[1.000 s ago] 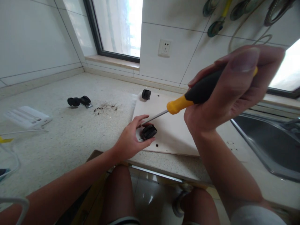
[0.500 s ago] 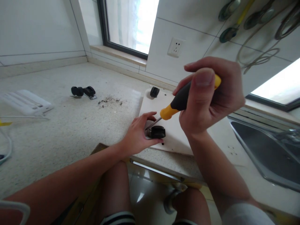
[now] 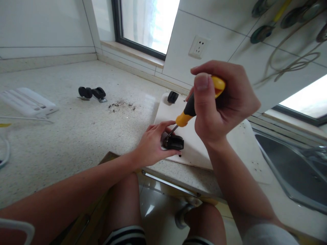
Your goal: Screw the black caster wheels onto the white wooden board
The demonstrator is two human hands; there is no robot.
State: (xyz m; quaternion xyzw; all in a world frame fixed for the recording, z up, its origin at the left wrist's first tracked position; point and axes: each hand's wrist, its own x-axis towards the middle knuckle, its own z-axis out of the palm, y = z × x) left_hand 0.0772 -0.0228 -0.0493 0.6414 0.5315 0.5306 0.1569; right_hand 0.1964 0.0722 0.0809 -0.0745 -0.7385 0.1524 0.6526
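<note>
My right hand (image 3: 223,98) is closed around the yellow and black handle of a screwdriver (image 3: 184,118), its thumb along the grip. The shaft slants down to the left, and its tip meets the mounting end of a black caster wheel (image 3: 174,142). Around that caster curls my left hand (image 3: 153,143), thumb on the near side and fingers on the far side. The caster rests on a white board (image 3: 194,154) near its left front corner. What the tip sits in is too small to make out. Another caster (image 3: 173,97) stands at the board's far left corner.
Two loose casters (image 3: 92,92) lie on the speckled counter (image 3: 76,136), beside dark debris (image 3: 122,106). A white power bank (image 3: 29,102) with a cable is at the left. To the right is a metal sink (image 3: 288,163); a wall socket (image 3: 199,47) sits behind.
The screwdriver handle and my right hand have shifted slightly left and turned a little. My left hand stays around the caster. The whole view has moved slightly.
</note>
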